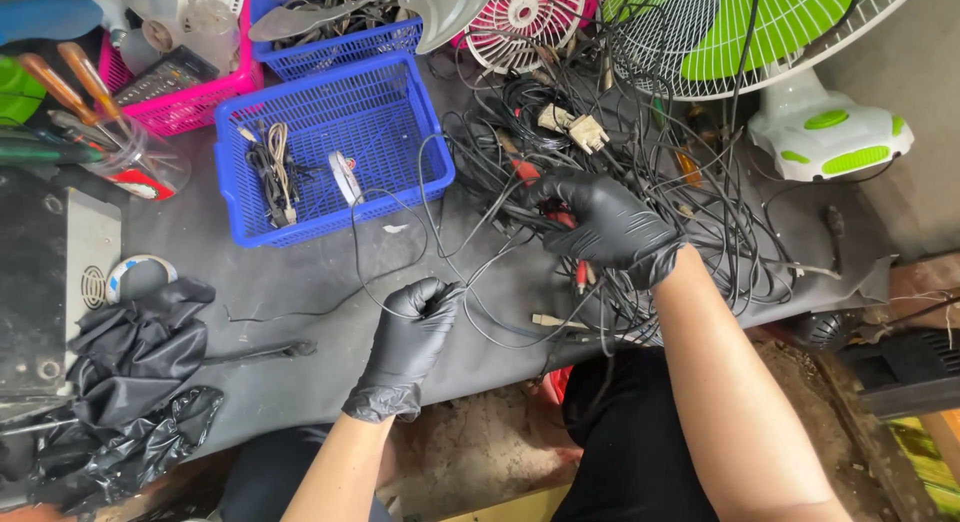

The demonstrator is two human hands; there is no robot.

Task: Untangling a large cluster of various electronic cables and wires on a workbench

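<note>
Both my hands wear black gloves over a grey table [290, 282]. My left hand [408, 337] is closed around a thin black cable [400, 237] that loops up toward a blue basket [330, 147]. My right hand [600, 222] grips into a big tangle of black cables [640, 152] with red plugs and beige connectors [570, 127]. The basket holds a few coiled cables and a small white part.
A pink basket [190, 97] and a second blue basket [340, 37] stand at the back. A green-and-white fan [800, 72] and a pink fan grille [525, 17] are at the back right. Screwdrivers in a jar [110, 132], a tape roll [135, 277] and black plastic bags [130, 382] lie left.
</note>
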